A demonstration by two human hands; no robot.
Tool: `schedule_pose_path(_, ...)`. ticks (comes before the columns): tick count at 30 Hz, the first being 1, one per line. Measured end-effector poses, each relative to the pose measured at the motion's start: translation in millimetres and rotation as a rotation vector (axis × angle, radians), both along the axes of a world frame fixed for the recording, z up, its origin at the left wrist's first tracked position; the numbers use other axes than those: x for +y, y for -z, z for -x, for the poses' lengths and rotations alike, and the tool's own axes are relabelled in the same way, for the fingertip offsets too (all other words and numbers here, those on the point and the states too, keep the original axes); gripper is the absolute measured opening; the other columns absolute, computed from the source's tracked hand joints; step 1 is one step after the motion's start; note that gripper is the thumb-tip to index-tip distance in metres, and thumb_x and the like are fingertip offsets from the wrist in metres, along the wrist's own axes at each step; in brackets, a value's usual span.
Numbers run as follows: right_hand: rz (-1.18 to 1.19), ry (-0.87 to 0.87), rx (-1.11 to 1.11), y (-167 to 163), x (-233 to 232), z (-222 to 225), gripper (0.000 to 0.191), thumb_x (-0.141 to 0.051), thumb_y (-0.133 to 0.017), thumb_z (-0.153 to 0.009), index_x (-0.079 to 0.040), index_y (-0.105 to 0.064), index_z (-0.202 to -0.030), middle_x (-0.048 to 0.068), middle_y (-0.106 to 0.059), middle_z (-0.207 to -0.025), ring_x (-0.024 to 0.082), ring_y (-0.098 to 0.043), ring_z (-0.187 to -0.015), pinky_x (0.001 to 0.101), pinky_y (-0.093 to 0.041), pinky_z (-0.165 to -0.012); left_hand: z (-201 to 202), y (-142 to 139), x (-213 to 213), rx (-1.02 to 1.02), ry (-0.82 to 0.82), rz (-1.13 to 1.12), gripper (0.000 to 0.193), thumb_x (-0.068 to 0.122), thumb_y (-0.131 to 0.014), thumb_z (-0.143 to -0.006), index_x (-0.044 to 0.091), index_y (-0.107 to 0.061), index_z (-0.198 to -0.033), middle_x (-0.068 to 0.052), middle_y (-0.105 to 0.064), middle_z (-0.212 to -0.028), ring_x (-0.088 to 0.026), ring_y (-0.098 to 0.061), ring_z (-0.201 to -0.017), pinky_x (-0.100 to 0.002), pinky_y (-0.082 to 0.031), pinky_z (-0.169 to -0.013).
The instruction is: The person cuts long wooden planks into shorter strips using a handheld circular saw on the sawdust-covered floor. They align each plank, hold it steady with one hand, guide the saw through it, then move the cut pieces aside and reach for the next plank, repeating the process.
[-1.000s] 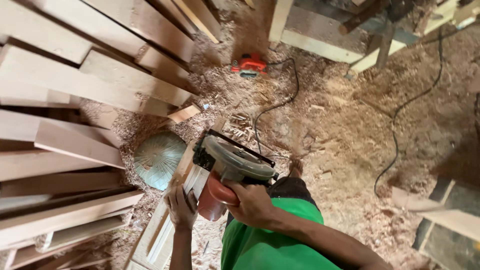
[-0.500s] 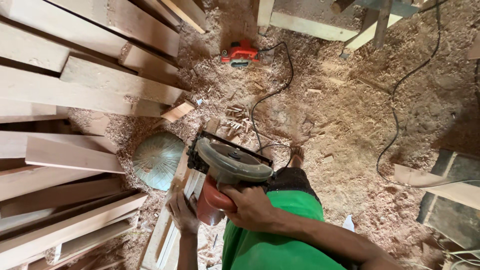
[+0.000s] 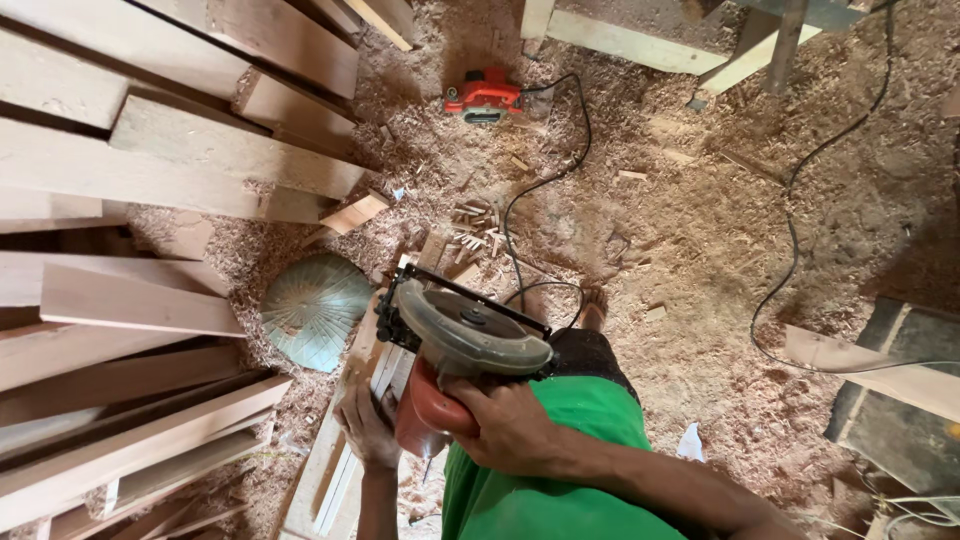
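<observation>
Saw (image 3: pixel 462 345) pushed slightly farther along the plank (image 3: pixel 350 440) than a second ago, right hand (image 3: pixel 510 425) clamped on its handle, left hand (image 3: pixel 368 428) pressing the plank.

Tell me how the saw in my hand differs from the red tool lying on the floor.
The circular saw is gripped by the right hand over the wooden strip; the red power tool lies untouched on sawdust. The saw shows a round grey guard; the floor tool looks low and boxy. Both have red bodies and black cords.
</observation>
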State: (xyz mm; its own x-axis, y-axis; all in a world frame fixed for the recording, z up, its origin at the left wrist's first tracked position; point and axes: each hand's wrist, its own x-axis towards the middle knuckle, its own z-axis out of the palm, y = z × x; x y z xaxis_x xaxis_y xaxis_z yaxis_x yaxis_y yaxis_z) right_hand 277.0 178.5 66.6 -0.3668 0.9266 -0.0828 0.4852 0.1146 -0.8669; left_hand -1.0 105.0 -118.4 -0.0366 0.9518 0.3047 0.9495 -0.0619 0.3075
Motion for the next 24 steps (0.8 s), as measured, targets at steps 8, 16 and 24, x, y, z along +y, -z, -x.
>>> schedule_pose_path(8,0.174,-0.056,-0.061,9.9,1.9,8.4,0.063,-0.027,-0.080,-0.080,-0.013,-0.055,-0.137,0.020,-0.073,-0.091,0.041,-0.070,-0.077,0.0523,-0.054,-0.073,6.4,12.9,-4.7,0.024,-0.022,0.038,0.042,0.029,-0.064,-0.100,-0.002,-0.063,-0.128,-0.018,-0.058,-0.132,-0.032,-0.051,-0.106,-0.043,-0.049,-0.093)
schedule_pose_path(16,0.089,-0.069,-0.032,20.5,12.9,20.9,0.068,-0.023,-0.078,-0.079,-0.010,-0.052,-0.141,0.021,-0.073,-0.090,0.040,-0.071,-0.073,0.0516,-0.056,-0.070,11.8,12.5,0.6,0.041,0.036,0.046,0.045,0.029,-0.064,-0.097,-0.004,-0.060,-0.128,-0.016,-0.059,-0.135,-0.030,-0.051,-0.110,-0.042,-0.049,-0.095)
schedule_pose_path(24,-0.065,-0.117,-0.006,21.5,22.7,16.3,0.065,-0.022,-0.079,-0.082,-0.009,-0.055,-0.141,0.019,-0.075,-0.093,0.035,-0.072,-0.071,0.0460,-0.058,-0.065,0.4,-1.1,2.2,0.029,0.036,-0.050,0.052,0.034,-0.060,-0.097,-0.004,-0.058,-0.132,-0.023,-0.057,-0.132,-0.040,-0.056,-0.112,-0.053,-0.047,-0.097)
